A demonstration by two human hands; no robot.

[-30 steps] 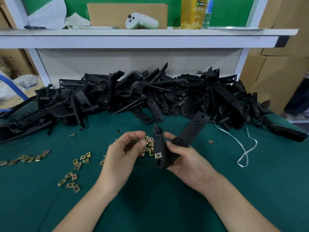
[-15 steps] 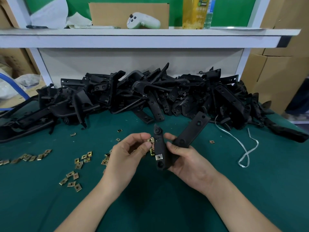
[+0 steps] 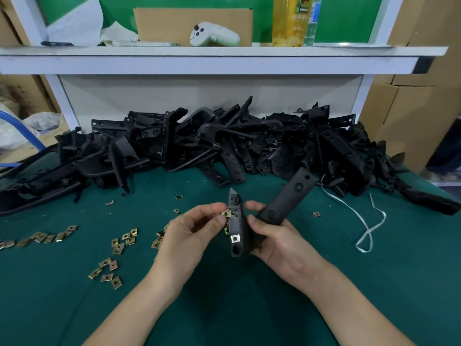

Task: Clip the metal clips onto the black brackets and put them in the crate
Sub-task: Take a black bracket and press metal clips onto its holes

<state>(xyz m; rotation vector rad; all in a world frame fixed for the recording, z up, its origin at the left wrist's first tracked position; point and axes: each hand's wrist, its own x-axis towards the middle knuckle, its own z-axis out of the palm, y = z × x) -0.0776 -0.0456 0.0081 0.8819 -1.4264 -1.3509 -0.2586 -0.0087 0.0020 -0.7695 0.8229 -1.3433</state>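
My right hand (image 3: 277, 242) grips a black angled bracket (image 3: 284, 203) above the green table, one arm pointing up to the right. A metal clip (image 3: 235, 238) sits on the bracket's near edge. My left hand (image 3: 189, 233) pinches a second brass clip (image 3: 226, 213) against the upper left edge of the bracket. More loose clips (image 3: 117, 245) lie scattered on the table to the left. No crate is in view.
A big heap of black brackets (image 3: 199, 146) runs across the back of the green table (image 3: 374, 283). A white strap (image 3: 364, 221) lies at the right. Above, a white shelf (image 3: 224, 56) carries a controller, a cardboard box and a bottle. Cardboard boxes stand right.
My left hand has moved right with a clip and brought it up to the bracket's upper edge. The right hand keeps the bracket nearly still.
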